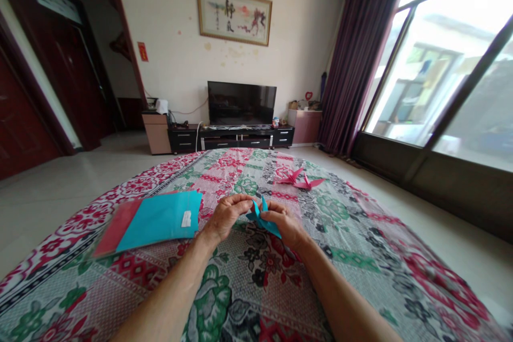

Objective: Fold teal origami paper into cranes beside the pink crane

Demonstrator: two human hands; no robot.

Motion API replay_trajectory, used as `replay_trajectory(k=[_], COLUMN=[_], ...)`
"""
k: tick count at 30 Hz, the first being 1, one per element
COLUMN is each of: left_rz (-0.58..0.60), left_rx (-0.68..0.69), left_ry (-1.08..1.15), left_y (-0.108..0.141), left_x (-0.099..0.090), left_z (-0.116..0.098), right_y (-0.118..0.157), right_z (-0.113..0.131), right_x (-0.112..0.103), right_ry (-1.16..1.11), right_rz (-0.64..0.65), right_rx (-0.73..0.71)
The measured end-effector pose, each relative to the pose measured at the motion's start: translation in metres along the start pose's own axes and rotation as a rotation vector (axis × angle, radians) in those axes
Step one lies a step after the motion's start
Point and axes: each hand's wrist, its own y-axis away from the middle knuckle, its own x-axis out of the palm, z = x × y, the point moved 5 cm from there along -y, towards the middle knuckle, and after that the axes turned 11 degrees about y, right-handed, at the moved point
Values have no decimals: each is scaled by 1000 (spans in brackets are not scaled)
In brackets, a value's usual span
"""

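Between my two hands, a little above the patterned tablecloth (336, 299), is a blue folded-paper crane (262, 218) with narrow points sticking up. My left hand (227, 217) pinches its left point between thumb and fingers. On the other side, my right hand (285, 222) grips the folded body, thumb on top, and a flat blue flap shows below that thumb. The fingers behind the paper are partly hidden. Beyond my right hand, two pink paper cranes (308, 183) rest on the cloth.
Left of my hands lies a clear sleeve with blue paper (162, 220) and pink paper (118, 227), bearing a small white label (186, 218). Past the round table's far edge stand a low cabinet (224, 141) and a television (241, 103). A large window (444, 75) is at right.
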Motion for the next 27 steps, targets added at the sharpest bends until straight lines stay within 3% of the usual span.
replay_trajectory(k=[5,14,27], left_rz=[-51,-42,50], left_rx=[13,-16,-4], left_ry=[-34,-22,-27], left_y=[1,2,2], left_x=[0,1,5], left_z=[-2,-1,1], right_y=[1,1,-1], right_z=[1,2,-3], right_x=[0,1,0], right_ry=[-11,-16,-63], right_rz=[-12,-17,20], right_rx=[19,40,40])
